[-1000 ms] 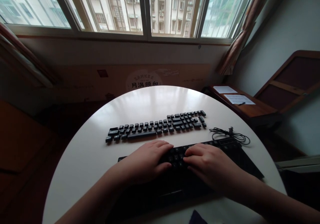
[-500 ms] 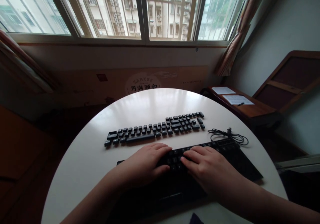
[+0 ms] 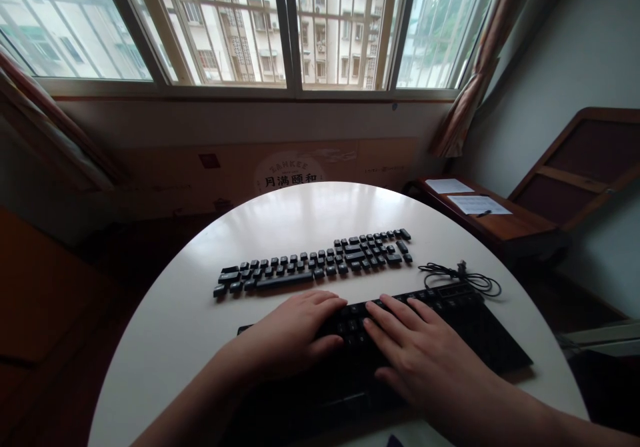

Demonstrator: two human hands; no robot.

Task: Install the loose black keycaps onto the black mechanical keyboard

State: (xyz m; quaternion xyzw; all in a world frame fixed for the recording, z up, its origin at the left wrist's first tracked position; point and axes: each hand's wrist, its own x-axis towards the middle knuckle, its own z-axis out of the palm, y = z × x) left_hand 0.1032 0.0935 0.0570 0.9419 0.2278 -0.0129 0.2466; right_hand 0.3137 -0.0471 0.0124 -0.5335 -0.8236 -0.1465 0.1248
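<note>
A black keyboard point(image 3: 500, 330) lies in front of me, with part of its keys still fitted near the upper edge and a bare dark surface on the right. My left hand point(image 3: 300, 324) rests over its left-middle part, fingers stretched forward and thumb apart at the keys. On the keys just to the right lies my right hand point(image 3: 413, 340), its fingers spread and nothing held. Between both hands a few keycaps point(image 3: 351, 327) show. Beyond the keyboard, many loose black keycaps point(image 3: 320, 264) stand in rows, a long space bar point(image 3: 284, 281) among them.
A round white table point(image 3: 165, 320) carries everything. The coiled black cable point(image 3: 463, 277) sits behind the keyboard's right end. To the right, papers point(image 3: 480, 204) and a pen point(image 3: 485, 213) lie on a wooden chair seat point(image 3: 525, 224). A barred window point(image 3: 290, 90) is ahead.
My right hand's fingers have spread out more over the keys, and its thumb now shows. My left hand stays in about the same place. The view has shifted slightly.
</note>
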